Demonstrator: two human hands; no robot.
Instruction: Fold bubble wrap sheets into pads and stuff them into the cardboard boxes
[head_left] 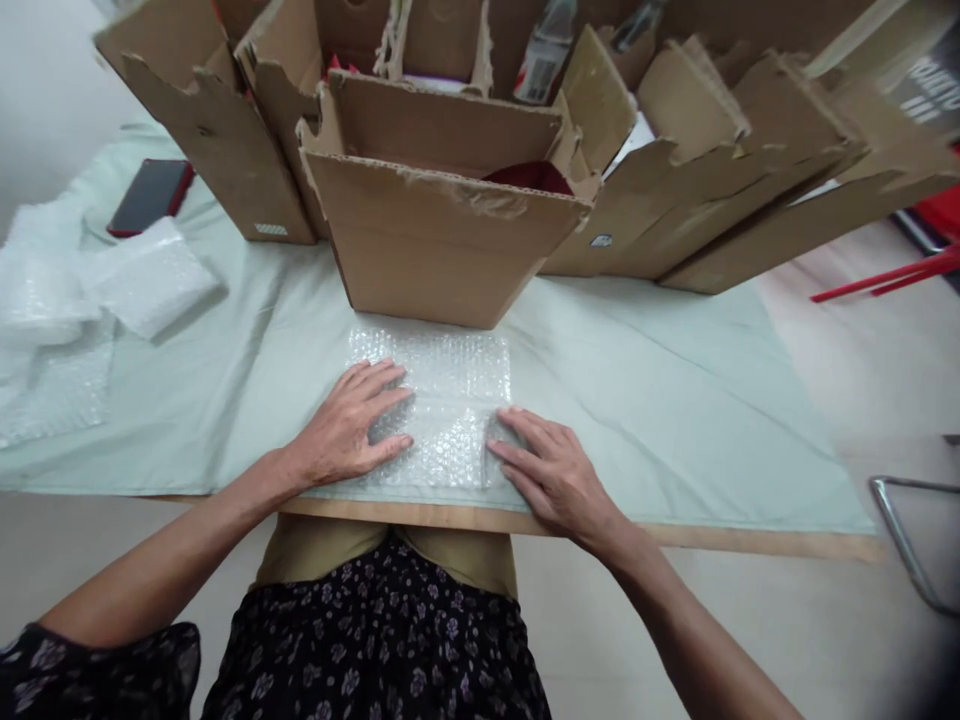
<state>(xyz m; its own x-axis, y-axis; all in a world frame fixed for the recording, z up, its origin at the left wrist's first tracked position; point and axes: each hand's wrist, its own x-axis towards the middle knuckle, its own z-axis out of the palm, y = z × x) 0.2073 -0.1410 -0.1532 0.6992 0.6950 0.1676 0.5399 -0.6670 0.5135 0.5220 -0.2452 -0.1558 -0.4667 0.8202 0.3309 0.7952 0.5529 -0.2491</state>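
A clear sheet of bubble wrap lies flat on the cloth-covered table close to its front edge. My left hand rests on the left side of the sheet, palm down, with fingers spread. At the right edge of the sheet is my right hand; its fingers are stretched out and the fingertips touch the border of the wrap. Neither hand grips anything. Just behind the sheet stands an open cardboard box with something dark red inside it.
Several cut-open cardboard boxes line the back, one holding a glass bottle. More bubble wrap piles up at left, near a dark phone with a red edge. A metal chair frame stands at right.
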